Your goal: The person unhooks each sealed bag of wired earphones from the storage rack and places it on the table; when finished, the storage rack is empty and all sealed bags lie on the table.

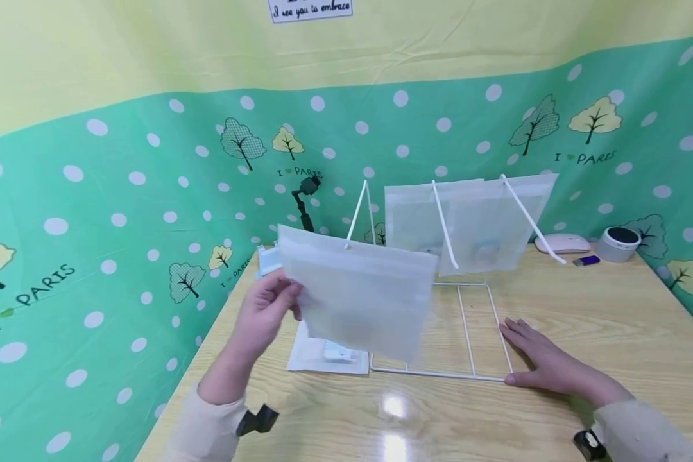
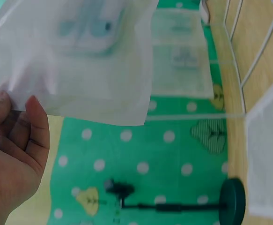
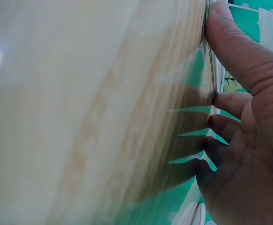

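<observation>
My left hand (image 1: pixel 262 311) pinches the left edge of a frosted zip bag (image 1: pixel 364 295) between thumb and fingers. In the left wrist view a pale, blurred item shows through this bag (image 2: pixel 94 79). At the bag's top edge appears the tip of the leftmost prong (image 1: pixel 356 215) of a white wire rack (image 1: pixel 439 374); whether it passes through the bag I cannot tell. Two more frosted bags, a left one (image 1: pixel 412 215) and a right one (image 1: pixel 485 224), hang from the other prongs. My right hand (image 1: pixel 545 362) rests with extended fingers at the right side of the rack's base.
Another packed bag (image 1: pixel 326 363) lies on the table left of the rack, with a light-blue packet (image 1: pixel 269 258) behind it. A black stand (image 1: pixel 306 218) rises at the back left. Back right are a white mouse (image 1: pixel 563 243), a purple USB stick (image 1: pixel 586 260) and a white cylinder (image 1: pixel 618 247).
</observation>
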A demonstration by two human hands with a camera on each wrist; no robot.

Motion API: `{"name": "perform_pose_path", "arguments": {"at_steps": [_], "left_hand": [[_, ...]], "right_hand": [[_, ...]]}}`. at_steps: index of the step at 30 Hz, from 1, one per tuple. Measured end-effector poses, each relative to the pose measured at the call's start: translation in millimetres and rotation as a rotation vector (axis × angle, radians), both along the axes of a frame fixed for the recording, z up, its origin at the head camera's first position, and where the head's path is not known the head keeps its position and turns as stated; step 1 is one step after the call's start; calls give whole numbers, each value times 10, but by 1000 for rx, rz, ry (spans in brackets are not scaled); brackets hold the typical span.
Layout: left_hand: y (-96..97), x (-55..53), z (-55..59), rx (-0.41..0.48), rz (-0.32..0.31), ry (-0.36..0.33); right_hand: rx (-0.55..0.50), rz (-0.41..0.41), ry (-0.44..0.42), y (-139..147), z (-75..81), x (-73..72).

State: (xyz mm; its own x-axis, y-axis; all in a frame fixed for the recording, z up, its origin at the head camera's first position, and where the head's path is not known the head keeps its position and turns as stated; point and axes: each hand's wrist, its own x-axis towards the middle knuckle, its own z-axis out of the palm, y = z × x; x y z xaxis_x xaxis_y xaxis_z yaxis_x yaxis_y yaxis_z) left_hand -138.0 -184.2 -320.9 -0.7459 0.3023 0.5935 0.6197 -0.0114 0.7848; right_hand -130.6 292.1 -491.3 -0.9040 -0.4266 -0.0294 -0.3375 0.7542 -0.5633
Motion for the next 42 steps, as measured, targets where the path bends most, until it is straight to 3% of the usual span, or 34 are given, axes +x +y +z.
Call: {"name": "perform_pose_path", "arguments": {"at_steps": [5,11,17,24,29,35,42], "left_hand": [[-413,60,-2,68,85,8],[-892,123,-78,99,238,-24],[-1311,81,-225,13,428,-136],[-1740,-16,-421,-151,535,-281],[-1946,-138,-569,-308,622,-410],[-2127,-389,-802,-430,650,-569],[-2129,-637,-1040,-594,689,-643]], "right_hand": [[7,-10,-28,3,-1,-6],[14,-21,-42,-5,15,-6],[3,-30,-35,4,17,-4],[0,-27,-30,13,10,-7],[17,-36,-36,15,9,-9],[21,-43,-42,8,18,-13],[13,-42,-59,-3,-9,-18]]}}
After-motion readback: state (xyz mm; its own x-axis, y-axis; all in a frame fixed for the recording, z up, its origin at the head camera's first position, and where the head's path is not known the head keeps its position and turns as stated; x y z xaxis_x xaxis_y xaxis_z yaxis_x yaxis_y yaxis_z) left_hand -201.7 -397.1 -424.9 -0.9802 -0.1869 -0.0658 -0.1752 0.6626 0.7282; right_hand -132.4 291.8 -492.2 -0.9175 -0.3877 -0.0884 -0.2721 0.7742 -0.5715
